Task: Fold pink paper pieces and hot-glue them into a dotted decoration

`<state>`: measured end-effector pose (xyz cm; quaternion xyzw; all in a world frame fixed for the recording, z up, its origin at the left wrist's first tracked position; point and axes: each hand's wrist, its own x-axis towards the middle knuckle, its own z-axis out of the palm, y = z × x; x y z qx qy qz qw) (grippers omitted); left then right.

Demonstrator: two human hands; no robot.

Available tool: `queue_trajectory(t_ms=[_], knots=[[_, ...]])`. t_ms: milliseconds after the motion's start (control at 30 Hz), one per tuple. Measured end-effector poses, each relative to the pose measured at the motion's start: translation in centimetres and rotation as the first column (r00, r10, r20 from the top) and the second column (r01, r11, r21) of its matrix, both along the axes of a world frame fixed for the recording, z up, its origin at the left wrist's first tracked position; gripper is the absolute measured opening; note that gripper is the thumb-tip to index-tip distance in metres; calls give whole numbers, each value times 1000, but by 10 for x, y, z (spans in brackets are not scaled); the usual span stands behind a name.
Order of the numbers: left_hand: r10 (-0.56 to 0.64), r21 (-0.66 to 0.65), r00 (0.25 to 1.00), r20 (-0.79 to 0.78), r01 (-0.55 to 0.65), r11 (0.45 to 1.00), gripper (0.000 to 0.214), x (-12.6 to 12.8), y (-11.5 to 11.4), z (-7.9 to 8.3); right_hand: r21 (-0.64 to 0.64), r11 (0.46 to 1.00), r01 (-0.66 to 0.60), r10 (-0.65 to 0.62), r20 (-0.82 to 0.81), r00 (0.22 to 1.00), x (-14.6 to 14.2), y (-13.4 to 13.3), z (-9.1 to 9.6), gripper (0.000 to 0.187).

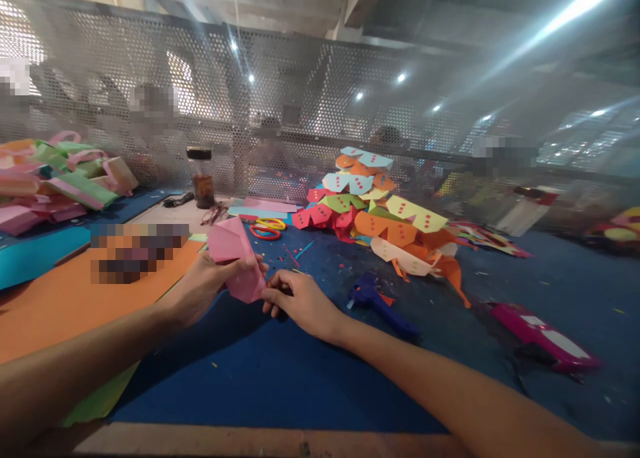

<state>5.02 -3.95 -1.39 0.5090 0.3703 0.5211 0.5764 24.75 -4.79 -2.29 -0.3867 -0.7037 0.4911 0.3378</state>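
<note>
A folded piece of pink paper (231, 241) is held up above the blue tabletop, its creased panels angled apart. My left hand (213, 281) grips it from the left, thumb across the front and fingers behind. At the paper's lower right corner, my right hand (295, 301) is closed, thumb and forefinger pinching the edge. Just behind the paper lie scissors with red and yellow handles (267, 227). To the right of my right hand a blue glue gun (380, 303) rests on the table.
Folded colored paper shapes with red dots (390, 225) are heaped at back centre. Pastel paper pieces (65, 178) pile at far left. Orange sheets (125, 305) lie under my left arm. A lidded jar (203, 178) stands near the perforated metal screen (280, 125). A magenta device (545, 338) sits right.
</note>
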Motion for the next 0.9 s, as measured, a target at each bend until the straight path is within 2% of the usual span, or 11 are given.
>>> queue_trajectory(t_ms=[367, 700, 900], knots=[[-13, 11, 1000, -4, 13, 1000, 29, -1, 0, -1, 64, 998, -12, 9, 50, 999, 1, -1, 0, 20], [-19, -28, 1000, -18, 18, 999, 29, -2, -1, 0, 8, 998, -70, 69, 37, 997, 2, -3, 2, 28], [-50, -5, 998, -35, 50, 999, 27, -1, 2, -4, 51, 998, -40, 36, 81, 996, 1, -4, -1, 19]])
